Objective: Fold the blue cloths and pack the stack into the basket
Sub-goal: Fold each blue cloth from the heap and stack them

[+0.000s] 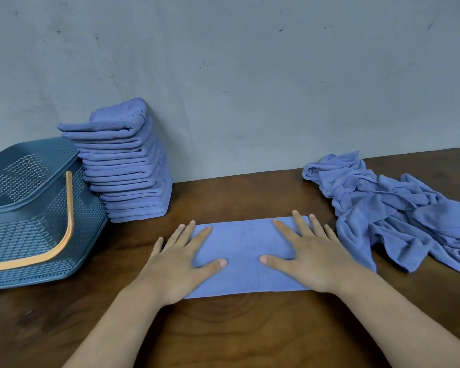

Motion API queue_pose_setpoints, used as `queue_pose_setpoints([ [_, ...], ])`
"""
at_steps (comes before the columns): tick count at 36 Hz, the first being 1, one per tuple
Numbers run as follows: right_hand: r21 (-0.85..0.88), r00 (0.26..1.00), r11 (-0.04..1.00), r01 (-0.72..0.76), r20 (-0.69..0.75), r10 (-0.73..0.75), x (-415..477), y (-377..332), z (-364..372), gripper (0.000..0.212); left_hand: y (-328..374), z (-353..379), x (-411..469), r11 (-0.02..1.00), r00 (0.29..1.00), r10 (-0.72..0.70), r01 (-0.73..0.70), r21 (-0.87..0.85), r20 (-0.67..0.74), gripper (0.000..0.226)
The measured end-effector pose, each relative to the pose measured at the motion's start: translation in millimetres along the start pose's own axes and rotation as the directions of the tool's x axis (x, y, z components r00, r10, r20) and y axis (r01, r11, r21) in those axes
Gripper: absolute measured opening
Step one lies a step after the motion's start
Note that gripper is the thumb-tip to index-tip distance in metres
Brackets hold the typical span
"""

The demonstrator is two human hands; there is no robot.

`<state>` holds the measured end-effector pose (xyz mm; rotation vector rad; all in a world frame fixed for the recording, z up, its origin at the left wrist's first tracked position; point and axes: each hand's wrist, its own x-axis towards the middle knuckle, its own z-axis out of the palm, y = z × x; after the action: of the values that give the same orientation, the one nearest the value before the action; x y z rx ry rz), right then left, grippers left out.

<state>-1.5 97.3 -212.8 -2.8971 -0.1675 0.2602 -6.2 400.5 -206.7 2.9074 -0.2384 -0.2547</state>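
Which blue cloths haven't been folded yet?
The heap at far right, loose and rumpled. The stack beside the basket is neatly folded, and the single cloth under the left hand and right hand lies flat.

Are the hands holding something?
No, nothing is held: the left hand and right hand lie flat, pressing the ends of the rectangular blue cloth.

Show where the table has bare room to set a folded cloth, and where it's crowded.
Bare table lies between the folded stack and the crumpled pile, behind the flat cloth to the wall, and along the near edge below the cloth. Crowded: left, where the basket sits beside the stack, and right, under the pile.
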Motion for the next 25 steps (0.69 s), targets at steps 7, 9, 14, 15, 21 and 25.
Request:
queue_pose_setpoints([
  [7,-0.009,1.0,1.0,0.006,0.009,-0.006,3,0,1,0.109,43,-7,9,0.981,0.982,0.149,-0.132,0.14,-0.118,0.075],
  [9,-0.009,1.0,1.0,0.008,0.008,-0.008,3,1,2,0.109,68,-3,22,0.967,0.966,0.246,-0.239,0.085,-0.084,0.068],
  [14,-0.014,1.0,1.0,0.025,0.006,-0.025,4,4,2,0.106,89,18,53,0.96,0.961,0.276,-0.276,0.05,0.005,0.062],
  [15,-0.014,1.0,1.0,0.028,0.012,-0.028,4,4,1,0.106,87,20,55,0.961,0.962,0.274,-0.274,0.045,0.005,0.062],
  [21,-0.021,0.994,0.995,0.093,0.051,-0.092,-4,7,-2,0.107,84,26,36,0.963,0.965,0.262,-0.26,0.074,-0.01,0.063],
  [25,0.021,0.981,0.983,0.182,0.063,-0.183,-17,11,-6,0.095,83,29,9,0.965,0.968,0.252,-0.25,0.077,-0.013,0.062],
])
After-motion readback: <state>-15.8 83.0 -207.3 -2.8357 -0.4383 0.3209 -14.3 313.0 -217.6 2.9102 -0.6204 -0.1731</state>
